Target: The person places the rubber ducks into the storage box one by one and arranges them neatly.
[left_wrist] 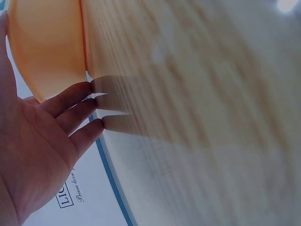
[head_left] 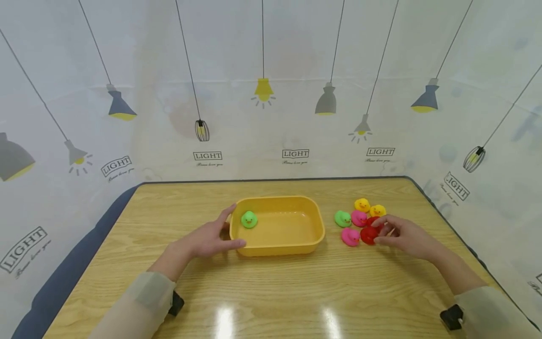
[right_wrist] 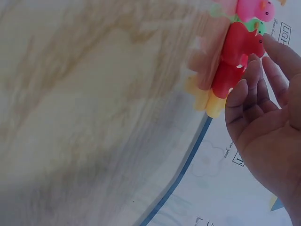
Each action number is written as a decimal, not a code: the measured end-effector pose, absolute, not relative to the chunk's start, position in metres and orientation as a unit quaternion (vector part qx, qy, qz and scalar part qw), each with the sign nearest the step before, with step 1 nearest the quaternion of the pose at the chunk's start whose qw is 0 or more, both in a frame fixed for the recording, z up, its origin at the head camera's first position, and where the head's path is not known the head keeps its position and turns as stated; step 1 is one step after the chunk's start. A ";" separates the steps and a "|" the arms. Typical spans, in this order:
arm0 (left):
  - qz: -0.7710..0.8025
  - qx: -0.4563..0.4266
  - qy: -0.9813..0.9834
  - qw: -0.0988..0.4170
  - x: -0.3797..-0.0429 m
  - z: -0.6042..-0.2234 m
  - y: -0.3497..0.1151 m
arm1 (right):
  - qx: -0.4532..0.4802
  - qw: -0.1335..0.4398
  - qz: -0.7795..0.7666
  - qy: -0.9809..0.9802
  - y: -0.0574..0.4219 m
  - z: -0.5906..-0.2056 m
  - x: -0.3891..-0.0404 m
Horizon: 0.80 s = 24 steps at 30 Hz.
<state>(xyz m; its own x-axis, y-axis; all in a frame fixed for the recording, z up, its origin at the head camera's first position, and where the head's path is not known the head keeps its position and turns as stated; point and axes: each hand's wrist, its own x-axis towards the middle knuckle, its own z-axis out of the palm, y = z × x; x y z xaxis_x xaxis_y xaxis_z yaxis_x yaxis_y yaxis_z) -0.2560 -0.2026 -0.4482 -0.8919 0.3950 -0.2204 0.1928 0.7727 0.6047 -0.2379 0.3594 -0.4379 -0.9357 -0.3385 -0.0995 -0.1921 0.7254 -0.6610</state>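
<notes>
Right of the yellow tray (head_left: 277, 226) on the surface (head_left: 271, 296): front red duck (head_left: 367, 236) lies clustered, bordered by right grip (head_left: 404, 236); pinch cannot be told | tray's left end is braced by left grip (head_left: 206, 240), fingers extended | risk: front pink duck (head_left: 350, 237) may be nudged by crowded closing, tray tipped by uneven pressure.

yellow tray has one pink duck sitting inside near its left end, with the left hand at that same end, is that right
Not quite: the duck inside the yellow tray is green, not pink, as the head view shows. It does sit near the left end, with the left hand there.
</notes>
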 end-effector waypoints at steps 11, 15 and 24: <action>0.296 0.162 0.927 0.166 -0.256 -0.448 -0.202 | -0.133 0.156 -0.351 0.914 0.360 -0.445 -0.242; 0.293 0.161 0.928 0.166 -0.256 -0.448 -0.202 | -0.136 0.161 -0.346 0.914 0.360 -0.448 -0.243; 0.292 0.157 0.928 0.167 -0.256 -0.449 -0.202 | -0.136 0.162 -0.337 0.917 0.360 -0.449 -0.242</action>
